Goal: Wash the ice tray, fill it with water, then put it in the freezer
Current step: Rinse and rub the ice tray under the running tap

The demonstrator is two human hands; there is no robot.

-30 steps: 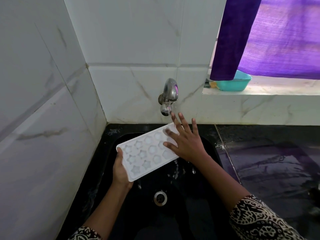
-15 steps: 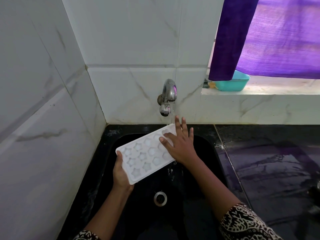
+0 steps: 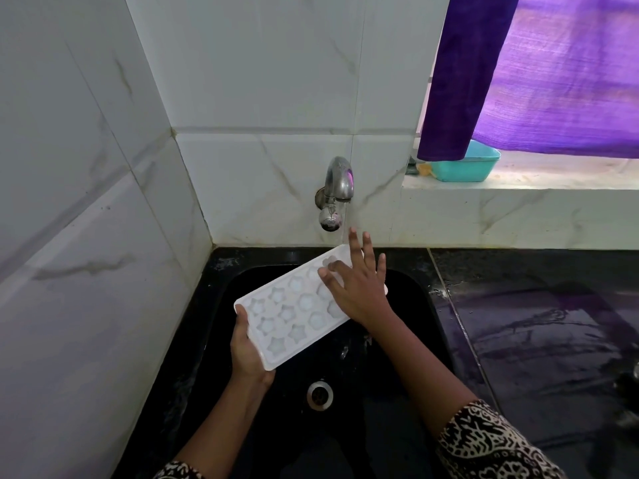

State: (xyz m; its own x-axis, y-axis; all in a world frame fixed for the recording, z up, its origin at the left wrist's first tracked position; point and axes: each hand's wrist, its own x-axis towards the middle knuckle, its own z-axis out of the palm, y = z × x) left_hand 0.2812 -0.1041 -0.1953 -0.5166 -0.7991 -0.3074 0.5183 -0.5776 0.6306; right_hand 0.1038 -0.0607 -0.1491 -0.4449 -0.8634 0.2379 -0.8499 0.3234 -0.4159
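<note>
Holds the white ice tray (image 3: 294, 312) at centre frame, tilted over the black sink (image 3: 411, 344), below the tap (image 3: 337, 191). Grips its lower-left end with the left hand (image 3: 247, 354); lays the right hand (image 3: 356, 288), fingers straight and spread, flat on its upper-right end.

Left grip (image 3: 247, 354) is holding the ice tray (image 3: 294, 316) by its near end, thumb lying along the edge. Right grip (image 3: 359, 288) is resting flat on it, fingers spread out.
</note>
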